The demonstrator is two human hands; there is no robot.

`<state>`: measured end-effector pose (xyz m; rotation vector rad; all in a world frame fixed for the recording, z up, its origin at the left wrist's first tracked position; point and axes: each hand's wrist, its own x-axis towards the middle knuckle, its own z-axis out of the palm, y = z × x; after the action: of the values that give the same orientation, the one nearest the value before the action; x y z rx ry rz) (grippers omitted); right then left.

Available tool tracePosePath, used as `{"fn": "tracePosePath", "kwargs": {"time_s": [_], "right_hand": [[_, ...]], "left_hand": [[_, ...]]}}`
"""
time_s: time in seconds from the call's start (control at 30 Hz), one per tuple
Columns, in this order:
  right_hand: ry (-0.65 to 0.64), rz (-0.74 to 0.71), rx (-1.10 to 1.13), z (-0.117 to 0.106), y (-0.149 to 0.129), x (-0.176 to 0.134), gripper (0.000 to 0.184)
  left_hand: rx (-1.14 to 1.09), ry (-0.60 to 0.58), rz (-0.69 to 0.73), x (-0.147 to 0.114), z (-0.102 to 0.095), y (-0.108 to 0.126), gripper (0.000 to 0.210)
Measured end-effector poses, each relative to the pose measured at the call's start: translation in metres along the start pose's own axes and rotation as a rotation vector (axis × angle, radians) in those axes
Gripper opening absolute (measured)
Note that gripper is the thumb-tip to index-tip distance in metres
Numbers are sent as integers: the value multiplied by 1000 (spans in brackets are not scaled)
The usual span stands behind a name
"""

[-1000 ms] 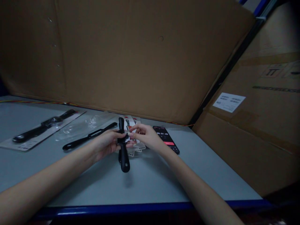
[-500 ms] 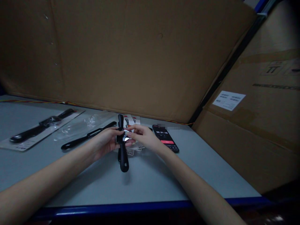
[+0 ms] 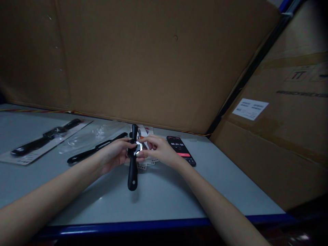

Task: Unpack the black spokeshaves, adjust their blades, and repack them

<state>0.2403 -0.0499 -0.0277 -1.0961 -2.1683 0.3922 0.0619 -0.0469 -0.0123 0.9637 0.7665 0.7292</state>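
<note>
My left hand is closed round the middle of a black-handled tool, its thumb on the front. The tool is held upright above the table, one end toward me with a small hole in it. A shiny metal part shows at its middle. My right hand pinches at this metal part with thumb and index finger. Exactly what kind of tool it is, I cannot make out. Behind it lie printed cards, partly hidden by my hands.
A slim black slotted tool lies left of my hands, beside clear plastic packaging. Farther left is a carded black tool. A phone showing a timer lies at right. Large cardboard walls the back; a carton stands right.
The tool has turned slightly, its near end swinging a little left. My right fingers have spread from its top to either side of the metal part, which now shows more.
</note>
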Motion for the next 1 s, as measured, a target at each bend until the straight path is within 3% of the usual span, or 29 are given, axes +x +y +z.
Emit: {"fn": "tracePosePath", "kwargs": {"time_s": [0.2, 0.4, 0.47, 0.57, 0.67, 1.0], "right_hand": [[9, 37, 18, -5, 3, 2, 33], [246, 229, -111, -33, 39, 2, 31], [193, 307, -180, -43, 55, -1, 27], [-8, 440, -233, -52, 75, -7, 22], [-140, 468, -228, -56, 85, -11, 20], [-49, 398, -421, -47, 93, -8, 22]], "left_hand": [[-66, 27, 29, 4, -4, -1, 31], [-139, 148, 20, 7, -6, 3, 34], [-160, 168, 32, 8, -9, 3, 34], [-197, 177, 32, 11, -12, 1, 33], [-207, 175, 17, 11, -14, 1, 33], [-178, 176, 0, 8, -10, 3, 35]]}}
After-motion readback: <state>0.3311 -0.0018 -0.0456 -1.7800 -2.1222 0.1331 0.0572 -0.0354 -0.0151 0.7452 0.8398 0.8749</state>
